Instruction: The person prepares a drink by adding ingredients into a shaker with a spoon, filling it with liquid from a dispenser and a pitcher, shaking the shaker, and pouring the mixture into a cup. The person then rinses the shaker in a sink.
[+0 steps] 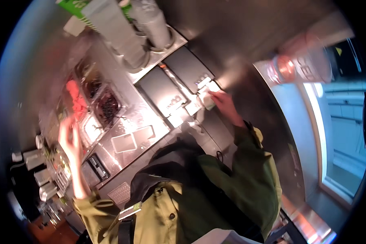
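Above the left end of the steel counter (pixel 143 119), my left hand (pixel 68 134) is raised with its fingers partly curled. Blur hides whether anything is in it. A pale square tub (pixel 92 129) and a bright red item (pixel 76 96) are close by. My right hand (pixel 225 103) pinches a pale paper slip (pixel 206 97) at the front of the farther of two dark label printers (pixel 189 67). The nearer label printer (pixel 160 88) has white paper (pixel 180 118) at its front edge.
Clear tubs, one with dark contents (pixel 108 105), sit at the left. Tall cup stacks (pixel 149 27) stand behind the printers. A shallow clear container (pixel 125 143) and a black device (pixel 98 167) lie along the counter's front edge. Blurred plastic cups (pixel 285 68) are at the right.
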### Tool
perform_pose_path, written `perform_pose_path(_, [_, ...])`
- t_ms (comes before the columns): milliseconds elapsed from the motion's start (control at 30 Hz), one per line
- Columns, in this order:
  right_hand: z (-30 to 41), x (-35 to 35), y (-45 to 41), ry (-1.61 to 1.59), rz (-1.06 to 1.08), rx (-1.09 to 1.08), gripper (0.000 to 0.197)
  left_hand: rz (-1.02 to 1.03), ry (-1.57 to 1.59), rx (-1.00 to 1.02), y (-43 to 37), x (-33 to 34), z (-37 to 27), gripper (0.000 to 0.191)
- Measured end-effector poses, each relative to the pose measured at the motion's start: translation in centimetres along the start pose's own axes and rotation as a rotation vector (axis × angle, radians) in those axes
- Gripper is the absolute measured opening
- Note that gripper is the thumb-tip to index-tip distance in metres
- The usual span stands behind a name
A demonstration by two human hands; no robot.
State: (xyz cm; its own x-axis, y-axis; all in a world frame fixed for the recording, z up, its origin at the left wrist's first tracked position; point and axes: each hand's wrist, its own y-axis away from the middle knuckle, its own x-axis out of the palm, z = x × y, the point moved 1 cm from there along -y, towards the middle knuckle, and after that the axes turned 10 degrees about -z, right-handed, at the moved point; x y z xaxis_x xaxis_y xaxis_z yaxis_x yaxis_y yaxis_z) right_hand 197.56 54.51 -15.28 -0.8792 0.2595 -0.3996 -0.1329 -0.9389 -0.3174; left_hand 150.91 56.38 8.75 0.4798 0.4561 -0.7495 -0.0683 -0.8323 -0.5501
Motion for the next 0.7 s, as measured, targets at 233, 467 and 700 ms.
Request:
perform_pose_path(233, [3.1, -0.7, -1.9, 0.175, -0.006, -0.066, 0.013, -0.015, 0.299, 0.178, -23.8, 4.2, -6.9, 0.035])
perform_pose_path(467, [5.9, -1.8, -2.9, 0.306, -0.088, -0.219, 0.011, 0.356, -0.165, 0.296, -27.8, 9.2, -11.0, 0.073])
perform_pose_path(700, [17.4, 10.1, -16.7, 0.047, 0.153, -0.717, 0.017, 0.341, -0.157, 0.330, -28.3, 7.9, -10.7, 0.064])
